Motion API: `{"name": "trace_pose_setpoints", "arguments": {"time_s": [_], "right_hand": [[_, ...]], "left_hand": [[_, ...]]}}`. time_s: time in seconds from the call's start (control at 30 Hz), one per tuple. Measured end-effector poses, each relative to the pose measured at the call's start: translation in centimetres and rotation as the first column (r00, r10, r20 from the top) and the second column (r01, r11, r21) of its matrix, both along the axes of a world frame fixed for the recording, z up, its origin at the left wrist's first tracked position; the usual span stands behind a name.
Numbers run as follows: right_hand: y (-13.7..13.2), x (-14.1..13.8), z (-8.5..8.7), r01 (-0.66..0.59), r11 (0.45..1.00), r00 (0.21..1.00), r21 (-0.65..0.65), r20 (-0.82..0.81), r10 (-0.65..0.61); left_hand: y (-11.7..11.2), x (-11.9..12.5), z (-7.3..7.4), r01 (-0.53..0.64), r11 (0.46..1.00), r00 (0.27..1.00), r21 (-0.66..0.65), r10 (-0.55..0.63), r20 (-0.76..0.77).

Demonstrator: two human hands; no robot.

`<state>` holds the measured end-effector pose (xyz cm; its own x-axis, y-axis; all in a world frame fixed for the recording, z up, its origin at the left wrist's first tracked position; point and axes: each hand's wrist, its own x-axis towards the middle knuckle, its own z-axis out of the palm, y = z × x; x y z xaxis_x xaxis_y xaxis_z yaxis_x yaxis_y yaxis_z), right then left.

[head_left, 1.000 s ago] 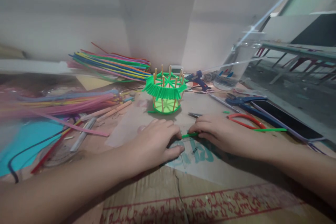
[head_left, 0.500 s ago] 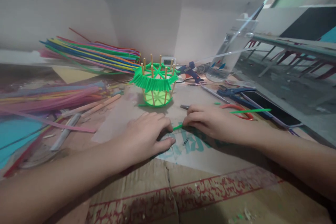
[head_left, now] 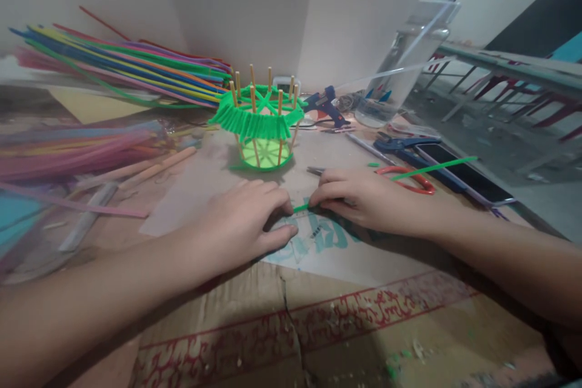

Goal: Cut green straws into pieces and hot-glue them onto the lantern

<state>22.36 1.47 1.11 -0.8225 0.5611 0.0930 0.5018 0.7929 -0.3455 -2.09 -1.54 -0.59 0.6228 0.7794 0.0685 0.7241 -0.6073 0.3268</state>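
Note:
A green pipe cleaner [head_left: 300, 208] lies low over the white paper, its short stretch showing between my two hands. My right hand [head_left: 364, 200] pinches it; a straight green length comes out behind that hand toward the right. My left hand [head_left: 248, 215] has curled fingers, the index fingertip on the pipe cleaner's left end and the thumb a little apart. Just beyond my hands stands a small round structure [head_left: 261, 125] of wooden sticks with a green pipe-cleaner fringe and a pale green base. Red-handled scissors [head_left: 425, 184] lie partly under my right hand.
Bundled coloured pipe cleaners [head_left: 136, 66] lie at the back left, with a pink bundle [head_left: 91, 154] nearer. A blue glue gun [head_left: 330, 106] and a clear plastic bottle [head_left: 386, 91] stand behind. On the right are blue-handled pliers [head_left: 400, 143] and a phone [head_left: 464, 173].
The camera view has shifted slightly, so the things on the table sit a little higher and farther left. My hands keep nearly the same pose on the green pipe cleaner.

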Motion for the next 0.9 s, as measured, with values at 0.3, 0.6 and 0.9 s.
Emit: {"name": "trace_pose_setpoints", "arguments": {"time_s": [0.3, 0.6, 0.9], "right_hand": [[0.18, 0.00, -0.19, -0.016, 0.999, 0.999, 0.040, 0.037, 0.015], [-0.01, -0.03, -0.09, -0.030, 0.993, 0.998, 0.112, 0.050, 0.025], [-0.15, -0.18, -0.09, -0.030, 0.988, 0.998, 0.151, 0.065, 0.020]], "left_hand": [[0.08, 0.05, -0.01, 0.003, 1.000, 1.000, 0.009, -0.003, 0.013], [-0.01, -0.02, -0.19, -0.001, 1.000, 1.000, 0.012, 0.001, 0.022], [0.09, -0.05, -0.31, 0.007, 1.000, 1.000, 0.022, -0.007, 0.008]]}}
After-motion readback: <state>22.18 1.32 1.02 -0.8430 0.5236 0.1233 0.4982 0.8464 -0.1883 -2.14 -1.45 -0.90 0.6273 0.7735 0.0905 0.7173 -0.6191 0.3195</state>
